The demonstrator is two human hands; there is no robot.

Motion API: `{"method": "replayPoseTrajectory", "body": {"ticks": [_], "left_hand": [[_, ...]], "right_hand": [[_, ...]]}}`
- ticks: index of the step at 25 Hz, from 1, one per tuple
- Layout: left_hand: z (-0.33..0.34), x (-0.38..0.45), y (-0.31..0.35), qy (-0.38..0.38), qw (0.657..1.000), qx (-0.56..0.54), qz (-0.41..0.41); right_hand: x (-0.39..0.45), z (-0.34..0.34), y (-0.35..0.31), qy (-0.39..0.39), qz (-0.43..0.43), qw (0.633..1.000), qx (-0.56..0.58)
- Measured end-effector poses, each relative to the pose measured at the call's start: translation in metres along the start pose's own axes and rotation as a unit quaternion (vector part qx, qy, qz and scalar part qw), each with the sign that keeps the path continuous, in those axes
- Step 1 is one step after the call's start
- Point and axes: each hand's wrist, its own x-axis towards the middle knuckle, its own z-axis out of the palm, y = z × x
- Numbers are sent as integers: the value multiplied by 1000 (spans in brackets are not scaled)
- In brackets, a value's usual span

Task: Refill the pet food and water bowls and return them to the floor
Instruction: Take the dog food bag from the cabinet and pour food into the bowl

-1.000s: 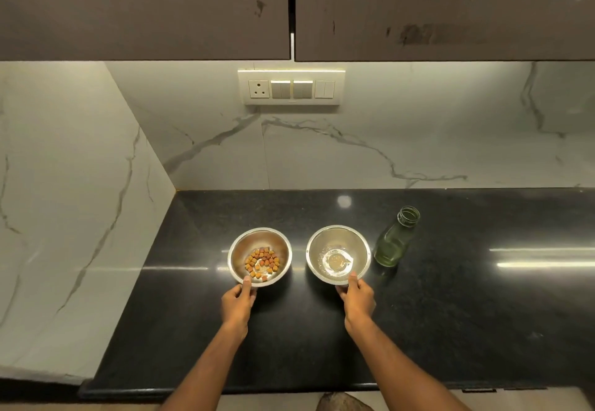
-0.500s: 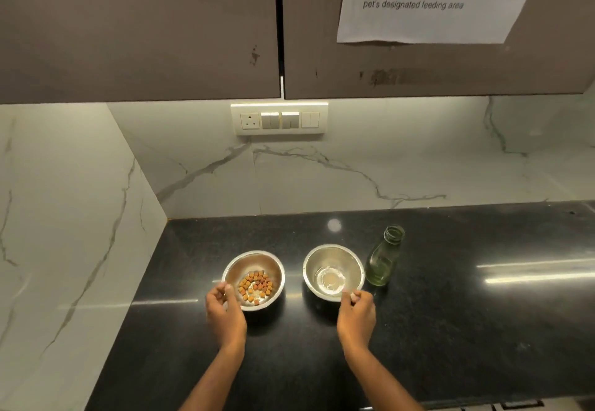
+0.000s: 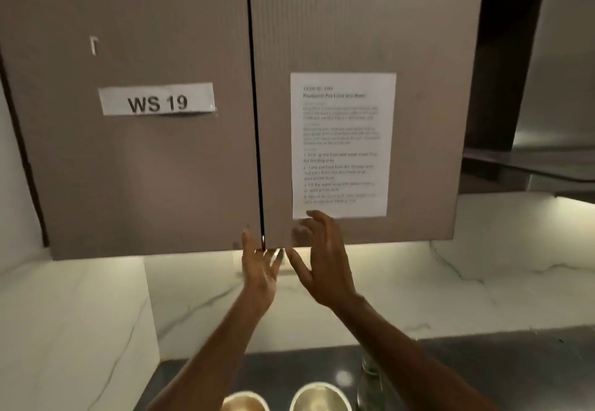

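Both hands are raised to the bottom edge of the brown wall cabinet. My left hand (image 3: pixel 259 269) has spread fingers at the lower corner of the left door (image 3: pixel 145 169), beside the centre gap. My right hand (image 3: pixel 318 262) is open in front of the lower part of the right door (image 3: pixel 418 121), just under the paper sheet. Neither hand holds anything. At the bottom edge, only the far rims of the two steel bowls show: the food bowl (image 3: pixel 244 402) on the left and the water bowl (image 3: pixel 320 396) on the right. The glass bottle (image 3: pixel 370 381) stands right of them.
A label reading WS 19 (image 3: pixel 156 99) is taped to the left door. A printed instruction sheet (image 3: pixel 341 145) hangs on the right door. The black counter (image 3: pixel 483 372) runs below, with white marble walls behind and to the left. A dark hood (image 3: pixel 547 88) juts out at the upper right.
Both hands let go of the bowls on the counter and rose to the cabinet's bottom edge. The view tilted up, so the bowls slid to the frame's bottom.
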Motion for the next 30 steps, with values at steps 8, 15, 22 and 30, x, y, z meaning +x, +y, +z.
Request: {"method": "replayPoseTrajectory", "body": {"ticks": [8,15,22,30], "left_hand": [[26,-53,20,80,996,18,-37],[106,-146,72,-91,943,320,2],[266,-189,190,-234,896,249,285],[374,-259,147,-396,629,445,500]], "right_hand": [[65,-82,-61,26,15,996,-85],[41,-158,-115,97,20,993,-71],[16,-234,-129,101,25,992,-74],[1,-313,-141,222,140,963,-68]]}}
